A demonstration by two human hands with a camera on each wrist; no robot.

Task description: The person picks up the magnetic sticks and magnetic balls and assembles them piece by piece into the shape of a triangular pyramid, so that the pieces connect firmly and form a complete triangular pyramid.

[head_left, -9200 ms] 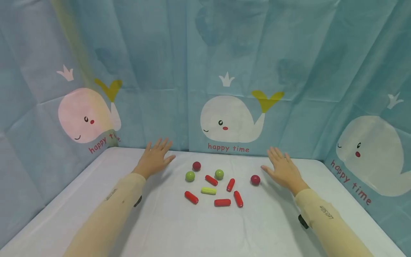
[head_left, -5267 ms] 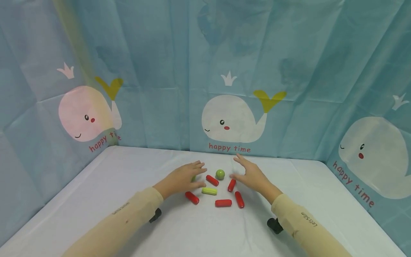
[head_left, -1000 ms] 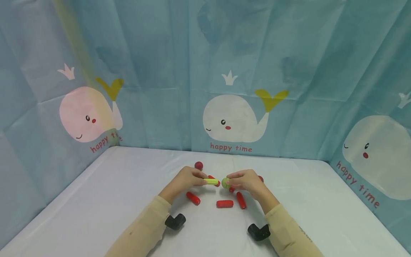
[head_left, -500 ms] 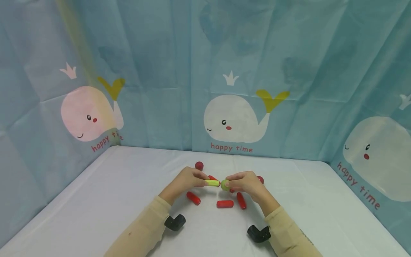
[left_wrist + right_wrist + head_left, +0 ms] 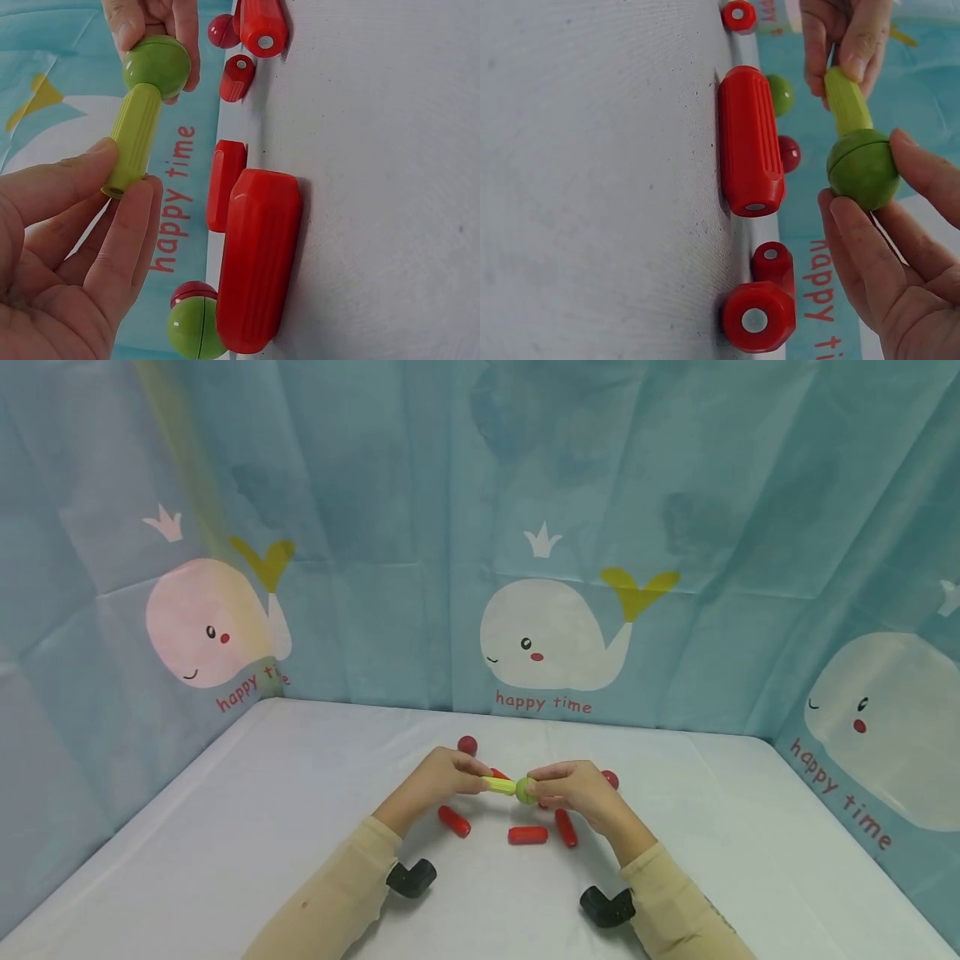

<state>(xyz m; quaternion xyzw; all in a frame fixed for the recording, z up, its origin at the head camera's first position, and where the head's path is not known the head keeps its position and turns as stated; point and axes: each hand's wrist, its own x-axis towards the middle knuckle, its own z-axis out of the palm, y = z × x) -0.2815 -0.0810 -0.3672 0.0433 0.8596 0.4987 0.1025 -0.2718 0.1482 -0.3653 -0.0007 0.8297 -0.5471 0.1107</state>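
Observation:
My left hand (image 5: 437,783) pinches a ribbed yellow-green magnetic rod (image 5: 133,142) between thumb and fingers. A green ball (image 5: 863,169) with a seam round it is held in the fingertips of my right hand (image 5: 581,789). The rod's far end touches the ball, and both are above the table. Below and around the hands lie several red magnetic rods (image 5: 528,835) with pale round discs in their ends. Another green ball (image 5: 196,328) rests behind a red rod in the left wrist view; the left hand hides it in the head view.
One dark red ball (image 5: 467,745) lies behind my left hand, another dark red ball (image 5: 611,778) beside my right hand. The white tablecloth (image 5: 300,793) meets a blue whale-print curtain (image 5: 375,635) at the back. Black wrist cameras (image 5: 411,878) sit under both sleeves.
Earlier both hands were spread and held nothing; they then picked up the yellow-green rod and the green ball. Over the last second the small gap between rod and ball has closed.

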